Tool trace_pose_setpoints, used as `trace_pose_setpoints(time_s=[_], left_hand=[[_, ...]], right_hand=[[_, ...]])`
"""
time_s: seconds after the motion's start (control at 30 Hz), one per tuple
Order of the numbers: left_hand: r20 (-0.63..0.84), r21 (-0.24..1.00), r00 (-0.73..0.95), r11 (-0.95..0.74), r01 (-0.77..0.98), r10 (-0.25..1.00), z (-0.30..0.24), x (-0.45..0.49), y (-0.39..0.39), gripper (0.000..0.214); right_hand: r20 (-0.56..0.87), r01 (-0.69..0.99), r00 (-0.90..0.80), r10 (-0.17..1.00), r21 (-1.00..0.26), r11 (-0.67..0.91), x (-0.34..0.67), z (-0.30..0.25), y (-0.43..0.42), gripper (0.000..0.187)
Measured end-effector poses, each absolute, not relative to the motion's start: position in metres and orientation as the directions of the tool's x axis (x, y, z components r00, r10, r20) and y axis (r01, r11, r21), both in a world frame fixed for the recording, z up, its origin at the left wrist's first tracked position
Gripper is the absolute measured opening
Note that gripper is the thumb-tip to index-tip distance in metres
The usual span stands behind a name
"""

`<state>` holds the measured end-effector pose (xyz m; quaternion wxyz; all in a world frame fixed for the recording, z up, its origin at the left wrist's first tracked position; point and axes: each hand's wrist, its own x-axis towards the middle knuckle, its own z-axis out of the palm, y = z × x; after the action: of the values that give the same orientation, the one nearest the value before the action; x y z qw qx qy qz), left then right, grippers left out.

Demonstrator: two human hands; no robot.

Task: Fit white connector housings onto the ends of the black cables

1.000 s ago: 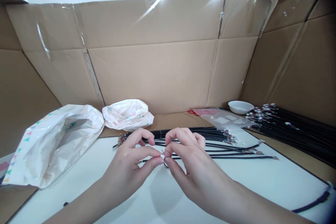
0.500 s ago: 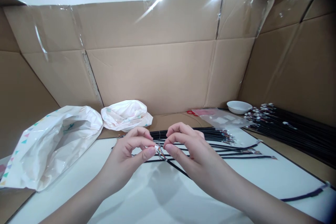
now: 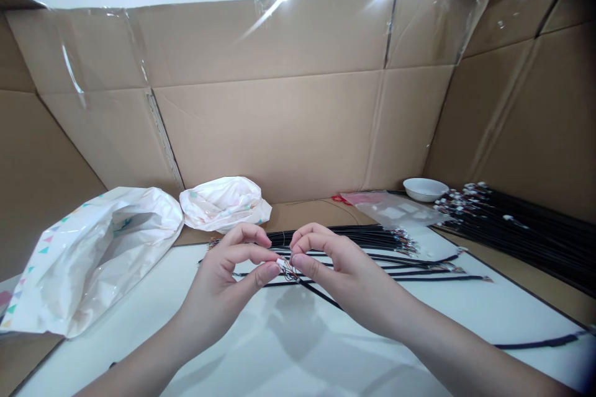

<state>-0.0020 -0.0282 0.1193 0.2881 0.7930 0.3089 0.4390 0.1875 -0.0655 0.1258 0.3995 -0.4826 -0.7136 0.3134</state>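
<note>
Over the white tabletop [image 3: 251, 347], my left hand [image 3: 221, 288] pinches a small white connector [image 3: 281, 263] between thumb and index finger. Thin coloured wires [image 3: 289, 273] run from that connector into a black cable [image 3: 321, 295], which slants down to the right beneath my other hand. My right hand [image 3: 344, 273] is closed, its thumb and index fingertips together on one of these thin wires. Which wire it is cannot be made out. Behind both hands, several black cables [image 3: 410, 274] lie across the table, with a thicker bundle of black cables [image 3: 349, 237] further back.
Two white plastic bags, a large open one [image 3: 93, 260] and a smaller crumpled one [image 3: 226, 203], stand at the left. At the back right are a clear plastic bag [image 3: 391, 208], a white bowl [image 3: 425, 189] and a big pile of black cables [image 3: 526, 229]. Cardboard walls [image 3: 279, 130] enclose the table.
My right thumb and index finger have closed onto the thin wires, moving slightly left. The connector in my left hand has shifted a little to the right and tilted.
</note>
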Motion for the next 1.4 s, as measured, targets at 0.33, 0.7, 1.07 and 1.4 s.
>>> trace_pose_setpoints(time_s=[0.33, 0.7, 1.07, 1.4], left_hand=[[0.692, 0.519, 0.388, -0.793, 0.319, 0.609, 0.122, 0.0, -0.033, 0.01], [0.853, -0.167, 0.519, -0.917, 0.362, 0.05, 0.119, -0.001, -0.037, 0.015], [0.757, -0.446, 0.64, -0.818, 0.364, -0.128, 0.117, -0.005, -0.03, 0.01], [0.823, -0.372, 0.558, -0.843, 0.388, -0.106, 0.123, -0.001, -0.03, 0.008]], right_hand=[[0.338, 0.528, -0.139, 0.931, -0.77, 0.359, 0.189, 0.124, -0.064, 0.023], [0.139, -0.094, -0.195, 0.971, -0.988, 0.123, 0.184, 0.126, -0.056, 0.025], [0.221, -0.023, -0.137, 0.966, -0.975, 0.22, 0.181, 0.118, -0.056, 0.013], [0.453, 0.11, -0.125, 0.883, -0.878, 0.466, 0.182, 0.113, -0.064, 0.006]])
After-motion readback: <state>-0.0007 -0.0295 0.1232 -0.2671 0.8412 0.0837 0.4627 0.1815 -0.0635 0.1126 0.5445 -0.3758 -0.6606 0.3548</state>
